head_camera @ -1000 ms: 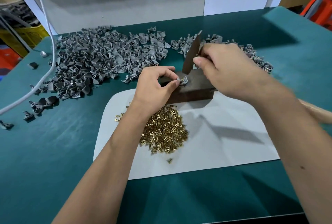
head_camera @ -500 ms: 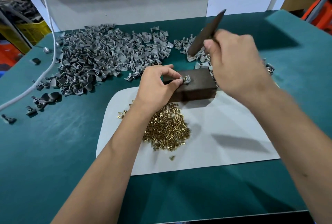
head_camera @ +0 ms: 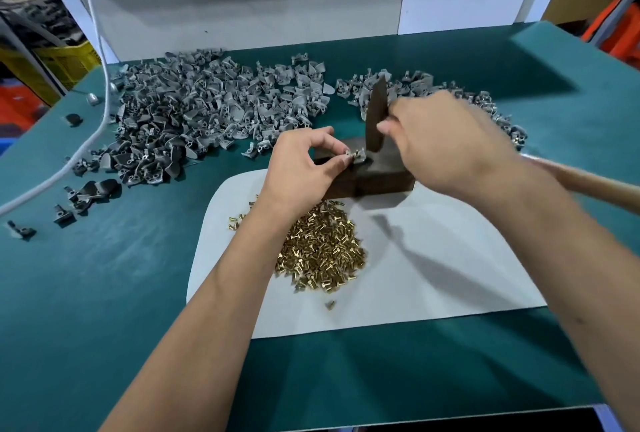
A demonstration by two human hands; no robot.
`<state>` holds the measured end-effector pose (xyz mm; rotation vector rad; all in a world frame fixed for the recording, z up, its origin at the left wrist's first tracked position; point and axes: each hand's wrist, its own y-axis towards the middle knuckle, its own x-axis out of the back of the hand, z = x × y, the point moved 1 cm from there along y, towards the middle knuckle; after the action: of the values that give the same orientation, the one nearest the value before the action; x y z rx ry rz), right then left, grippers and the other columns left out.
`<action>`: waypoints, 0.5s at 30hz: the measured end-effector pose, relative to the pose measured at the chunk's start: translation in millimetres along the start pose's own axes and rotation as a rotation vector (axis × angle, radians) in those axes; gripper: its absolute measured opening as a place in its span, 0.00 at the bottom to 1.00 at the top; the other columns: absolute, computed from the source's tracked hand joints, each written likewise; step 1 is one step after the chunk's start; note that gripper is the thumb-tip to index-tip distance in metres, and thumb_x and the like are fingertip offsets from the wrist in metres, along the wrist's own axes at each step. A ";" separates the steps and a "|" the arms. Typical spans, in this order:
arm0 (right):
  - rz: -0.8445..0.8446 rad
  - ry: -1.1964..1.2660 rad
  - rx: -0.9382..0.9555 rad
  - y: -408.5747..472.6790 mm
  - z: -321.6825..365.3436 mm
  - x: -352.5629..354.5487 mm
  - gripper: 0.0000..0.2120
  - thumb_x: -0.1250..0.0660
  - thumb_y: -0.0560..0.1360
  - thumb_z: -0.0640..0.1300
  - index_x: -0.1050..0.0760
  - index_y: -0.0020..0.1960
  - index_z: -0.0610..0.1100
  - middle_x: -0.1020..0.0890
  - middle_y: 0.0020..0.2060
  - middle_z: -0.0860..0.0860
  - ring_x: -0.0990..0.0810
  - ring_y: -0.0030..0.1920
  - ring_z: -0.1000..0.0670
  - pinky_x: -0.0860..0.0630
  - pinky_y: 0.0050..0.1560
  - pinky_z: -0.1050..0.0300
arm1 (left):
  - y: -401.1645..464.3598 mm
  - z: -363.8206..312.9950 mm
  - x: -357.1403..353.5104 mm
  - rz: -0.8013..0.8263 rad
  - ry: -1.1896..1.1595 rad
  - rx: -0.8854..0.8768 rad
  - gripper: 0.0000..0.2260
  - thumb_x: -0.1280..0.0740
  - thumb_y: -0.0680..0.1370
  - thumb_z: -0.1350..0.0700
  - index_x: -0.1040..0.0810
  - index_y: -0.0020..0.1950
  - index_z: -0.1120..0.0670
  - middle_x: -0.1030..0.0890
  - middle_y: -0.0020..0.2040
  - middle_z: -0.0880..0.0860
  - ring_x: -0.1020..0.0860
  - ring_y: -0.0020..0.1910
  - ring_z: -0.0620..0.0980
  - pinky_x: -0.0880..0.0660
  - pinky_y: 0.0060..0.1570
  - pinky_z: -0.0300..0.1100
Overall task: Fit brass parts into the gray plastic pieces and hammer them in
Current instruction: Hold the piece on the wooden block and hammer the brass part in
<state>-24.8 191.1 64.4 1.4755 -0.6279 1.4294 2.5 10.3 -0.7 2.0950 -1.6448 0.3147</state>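
Nearest the viewer, a single stray brass part (head_camera: pixel 330 304) lay on the white mat (head_camera: pixel 450 275), and just beyond it sat the heap of brass parts (head_camera: pixel 322 251), partly covered by the left forearm. Beyond the heap stood the dark block (head_camera: pixel 377 177), and on its top face lay the gray plastic piece (head_camera: pixel 356 155) with a brass part seated in it. The left hand (head_camera: pixel 304 168) pinched that piece from its left side between thumb and forefinger. The right hand (head_camera: pixel 446 144) was curled round the hammer, whose dark head (head_camera: pixel 375 119) stood nearly upright with its lower end directly above and just right of the piece; the wooden handle (head_camera: pixel 588 182) ran out to the right. The strike line therefore passed close beside the pinching fingers (head_camera: pixel 341 162), the chief hazard. Farther back, on the green table (head_camera: pixel 104 293), the large pile of gray pieces (head_camera: pixel 207 109) lay to the left and a smaller pile (head_camera: pixel 415 85) behind the hammer.
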 end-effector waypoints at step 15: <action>0.053 0.065 -0.030 -5.1 11.4 -7.8 0.12 0.44 0.86 0.52 0.30 0.48 0.48 0.27 0.38 0.45 0.30 0.39 0.39 0.33 0.42 0.50 | 2.5 3.7 -1.4 0.001 -0.013 -0.001 0.02 0.24 0.75 0.63 0.14 0.45 0.57 0.17 0.57 0.53 0.24 0.67 0.44 0.30 0.71 0.48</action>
<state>-16.6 181.3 57.1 1.3929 -0.6491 1.4965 -0.5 9.2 -4.1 2.0992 -1.6532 0.3013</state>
